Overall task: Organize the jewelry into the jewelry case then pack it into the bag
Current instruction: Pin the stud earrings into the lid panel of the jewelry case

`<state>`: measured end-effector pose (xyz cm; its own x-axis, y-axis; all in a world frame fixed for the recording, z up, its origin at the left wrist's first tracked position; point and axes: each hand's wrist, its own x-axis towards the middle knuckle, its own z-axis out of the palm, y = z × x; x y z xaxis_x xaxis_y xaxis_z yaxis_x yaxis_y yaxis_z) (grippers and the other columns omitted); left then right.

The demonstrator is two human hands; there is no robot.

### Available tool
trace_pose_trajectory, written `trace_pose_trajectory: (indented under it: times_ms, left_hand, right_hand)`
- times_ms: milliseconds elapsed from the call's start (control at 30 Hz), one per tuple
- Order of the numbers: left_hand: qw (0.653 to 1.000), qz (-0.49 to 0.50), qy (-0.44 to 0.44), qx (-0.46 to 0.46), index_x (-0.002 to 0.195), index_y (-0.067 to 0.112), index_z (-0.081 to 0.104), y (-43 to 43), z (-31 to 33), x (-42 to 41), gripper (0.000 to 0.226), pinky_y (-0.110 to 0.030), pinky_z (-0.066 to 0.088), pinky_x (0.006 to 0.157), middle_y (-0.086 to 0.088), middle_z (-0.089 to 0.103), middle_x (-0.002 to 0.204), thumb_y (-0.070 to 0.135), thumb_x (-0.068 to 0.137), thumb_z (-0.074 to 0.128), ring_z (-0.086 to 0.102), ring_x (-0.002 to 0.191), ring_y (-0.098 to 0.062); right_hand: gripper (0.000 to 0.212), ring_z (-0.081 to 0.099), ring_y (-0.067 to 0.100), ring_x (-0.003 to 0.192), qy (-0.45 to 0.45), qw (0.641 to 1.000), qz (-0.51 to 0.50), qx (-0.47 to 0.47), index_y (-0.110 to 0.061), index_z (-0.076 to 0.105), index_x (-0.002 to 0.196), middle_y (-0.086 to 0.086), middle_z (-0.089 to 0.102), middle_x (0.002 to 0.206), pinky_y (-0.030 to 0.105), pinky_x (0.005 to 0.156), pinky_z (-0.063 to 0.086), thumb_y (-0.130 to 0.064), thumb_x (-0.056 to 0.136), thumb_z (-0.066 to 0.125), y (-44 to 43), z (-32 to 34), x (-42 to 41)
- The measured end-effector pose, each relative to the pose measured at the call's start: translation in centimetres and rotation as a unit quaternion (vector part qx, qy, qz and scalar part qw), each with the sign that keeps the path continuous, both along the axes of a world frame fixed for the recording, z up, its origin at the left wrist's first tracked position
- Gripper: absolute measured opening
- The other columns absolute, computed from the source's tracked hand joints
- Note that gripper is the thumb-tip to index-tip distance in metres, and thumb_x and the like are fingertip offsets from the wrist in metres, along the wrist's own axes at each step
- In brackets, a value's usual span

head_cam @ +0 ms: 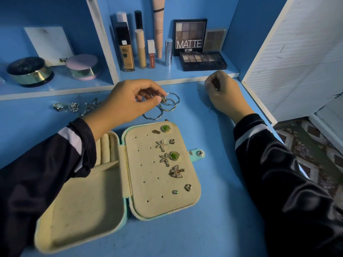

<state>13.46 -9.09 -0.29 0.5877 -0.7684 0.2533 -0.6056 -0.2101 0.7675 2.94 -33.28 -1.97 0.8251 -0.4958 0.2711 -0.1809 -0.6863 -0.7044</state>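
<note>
- Left hand: reached over the far edge of the case, thumb and forefinger pinching a small gold piece that lies on the hoops.
- Right hand: resting on the blue table to the right, fingers curled in tight. There is a glint between them, but I cannot tell whether I hold anything.
- Hoops: several thin silver ones, overlapping, on the table just behind the case.
- Jewelry case: open flat in front of me, mint outside, cream lining.
- Left half of the case: ring rolls at the far end, partly under my left sleeve, and an open compartment nearer me.
- Earring panel: right half, punched with holes. Pinned along its right side are two green stone studs, two star-shaped earrings, a winged one and some small pieces.
- Snap tab: sticks out from the panel's right edge.
- Loose rings: on the table, far left, beside a tangled silver piece.
- Shelf behind: MATTE palette, bottles, tubes, two round jars.
</note>
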Motion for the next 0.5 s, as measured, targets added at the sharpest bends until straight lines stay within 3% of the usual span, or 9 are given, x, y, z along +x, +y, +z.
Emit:
trace_pose_trajectory:
  times_ms: [133,300,500]
  left_hand:
    - [1.000,0.002,-0.003,-0.006,0.098,0.031,0.071,0.8,0.5,-0.4,0.016,-0.041,0.050,0.083,0.011,0.073,0.095,0.017,0.091,0.070,0.066,0.089,-0.009]
    - [1.000,-0.008,-0.003,-0.003,0.100,0.025,0.074,2.1,1.4,-1.8,0.013,-0.045,0.052,0.085,0.011,0.073,0.097,0.016,0.092,0.068,0.065,0.087,-0.007]
    - [1.000,-0.004,0.013,-0.003,0.097,0.024,0.074,3.9,1.5,-3.8,0.014,-0.031,0.051,0.083,0.017,0.072,0.093,0.012,0.091,0.069,0.064,0.086,-0.001]
  right_hand:
    - [0.011,0.045,-0.005,0.057,-0.030,0.999,0.008,0.033,-0.008,0.054,0.092,-0.012,0.051,0.072,0.008,0.055,0.035,-0.016,0.098,0.049,1.4,0.6,-0.9]
    - [0.008,0.047,-0.002,0.060,-0.059,0.997,0.034,0.048,-0.009,0.054,0.091,-0.006,0.057,0.078,0.010,0.058,0.036,-0.013,0.097,0.050,4.0,1.3,-2.3]
    - [0.009,0.049,-0.001,0.067,-0.070,0.991,0.100,0.062,-0.012,0.057,0.089,-0.009,0.059,0.081,0.011,0.066,0.037,-0.007,0.096,0.054,7.5,1.4,-4.5]
